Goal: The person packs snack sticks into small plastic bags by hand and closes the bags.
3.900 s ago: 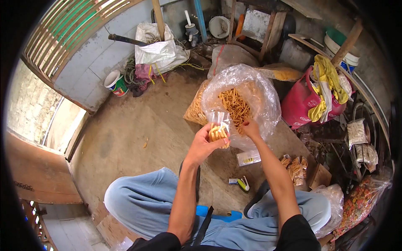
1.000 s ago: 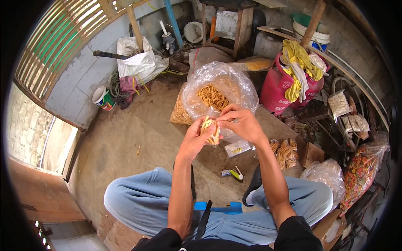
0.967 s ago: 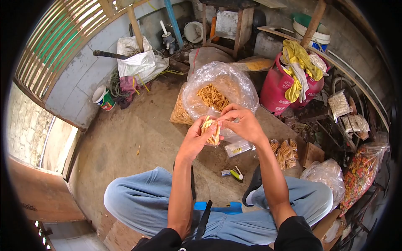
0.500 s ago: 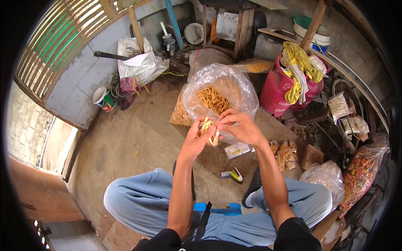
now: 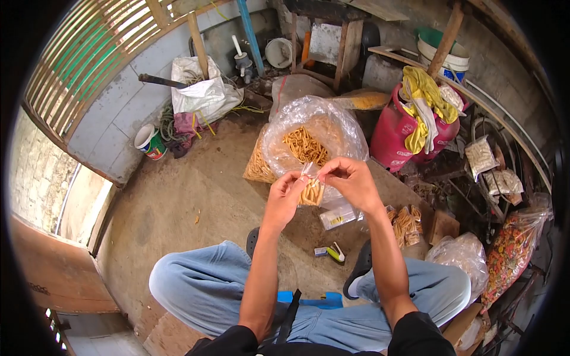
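A small clear plastic bag (image 5: 311, 193) with light brown snack sticks in it hangs between my hands. My left hand (image 5: 284, 200) pinches its upper left edge, thumb against fingers. At the upper right corner, my right hand (image 5: 353, 183) grips the bag's top between thumb and fingertips. Just beyond them stands a big open clear sack (image 5: 347, 133) holding many loose snack sticks (image 5: 304, 146). Below my right hand lies a pack of clear plastic bags (image 5: 336, 218). Closer to my feet, a green stapler (image 5: 335, 253) rests beside a small staple box (image 5: 321, 251).
Several filled snack packs (image 5: 407, 226) lie on the right near a wooden block (image 5: 443, 225). Pink gas cylinders (image 5: 393, 133) draped with a yellow cloth (image 5: 428, 95) stand behind. A sack of colourful snacks (image 5: 515, 252) leans far right. A white sack (image 5: 208, 98) sits back left.
My hands have spread the small bag's top, which now hangs upright with its sticks lower down. My right hand has shifted slightly right. The view has moved a little.
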A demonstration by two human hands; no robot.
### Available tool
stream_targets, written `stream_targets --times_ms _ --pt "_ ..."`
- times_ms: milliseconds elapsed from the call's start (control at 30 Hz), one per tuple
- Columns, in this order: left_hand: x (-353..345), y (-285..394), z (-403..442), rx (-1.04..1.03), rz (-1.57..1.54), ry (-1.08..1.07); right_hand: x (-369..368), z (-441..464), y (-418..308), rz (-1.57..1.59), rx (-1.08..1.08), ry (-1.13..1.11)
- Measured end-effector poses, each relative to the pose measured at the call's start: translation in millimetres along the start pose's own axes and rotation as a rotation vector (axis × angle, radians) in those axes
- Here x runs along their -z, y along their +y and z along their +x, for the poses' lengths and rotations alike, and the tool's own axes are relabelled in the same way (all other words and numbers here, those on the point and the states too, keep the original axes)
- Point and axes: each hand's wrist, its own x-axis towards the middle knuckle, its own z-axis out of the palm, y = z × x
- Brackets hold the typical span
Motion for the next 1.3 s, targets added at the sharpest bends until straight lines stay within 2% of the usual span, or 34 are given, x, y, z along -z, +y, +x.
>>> stream_targets --times_ms 200,333,400,633,700,733,800,867,933,1033,1133,1300 --pt "-9.4 1.5 -2.6 -0.194 0.072 0.052 -9.6 0.7 9.7 0.029 0.108 0.089" --pt "-13.1 5.8 -5.5 -0.213 0.120 0.103 -19.4 -0.9 12.5 -0.001 0.193 0.147" --pt "-12.9 8.5 -7.1 -0.266 0.288 0.143 -22.7 0.3 16.7 0.147 0.193 0.138" --pt "-33.7 -2.7 -12.9 -0.306 0.283 0.215 -26.4 2.2 16.2 0.160 0.266 0.191" --pt "-36.2 -8.2 -11.7 -0.295 0.246 0.217 -25.9 0.4 8.6 0.079 0.127 0.249" --pt "-36.0 -9.1 -11.7 -0.278 0.209 0.222 -27.6 -0.6 1.8 0.080 0.130 0.248" --pt "-34.7 -5.4 -11.7 -0.269 0.205 0.260 -32.9 -0.6 -12.6 0.359 0.092 0.341" --pt "-32.6 -2.8 -11.3 -0.258 0.198 0.302 -23.8 -3.5 -9.0 0.406 0.033 0.272" --pt "-28.4 -1.8 -10.1 -0.228 0.210 0.350 -20.3 -7.1 -8.9 0.157 -0.034 0.081" --pt "-23.0 1.2 -9.6 -0.276 0.392 0.386 -23.0 -9.4 9.8 0.245 -0.036 0.033" --pt "-27.0 5.6 -11.0 -0.341 0.434 0.394 -28.8 -10.8 4.0 0.304 -0.077 0.074" --pt "-30.3 3.6 -11.8 -0.319 0.296 0.332 -28.7 -8.8 12.6 0.345 0.016 0.179"
